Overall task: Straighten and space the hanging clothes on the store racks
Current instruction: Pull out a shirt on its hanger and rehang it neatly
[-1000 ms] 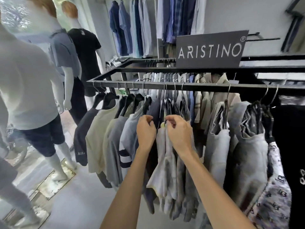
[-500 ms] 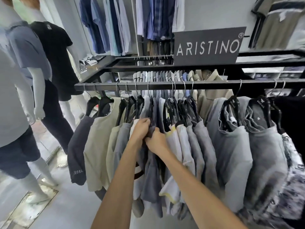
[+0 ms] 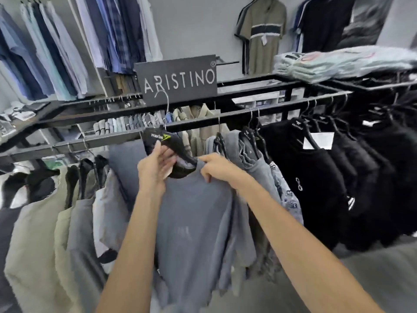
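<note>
the left hand (image 3: pixel 155 170) grips a black plastic hanger with a green logo (image 3: pixel 168 143), fingers curled round its neck. its wire hook rises above the black metal front rail (image 3: pixel 112 137), crossing the dark aristino sign (image 3: pixel 178 79). a slate-blue t-shirt (image 3: pixel 196 233) hangs from that hanger in front of the rail, between the pale beige and grey tops (image 3: pixel 40 233) on the left and the grey hooded tops (image 3: pixel 255 159) hooked just to its right. the right hand (image 3: pixel 216 169) pinches the shirt's fabric at the neckline, by the hanger's right end. black t-shirts (image 3: pixel 316 177) hang farther right.
</note>
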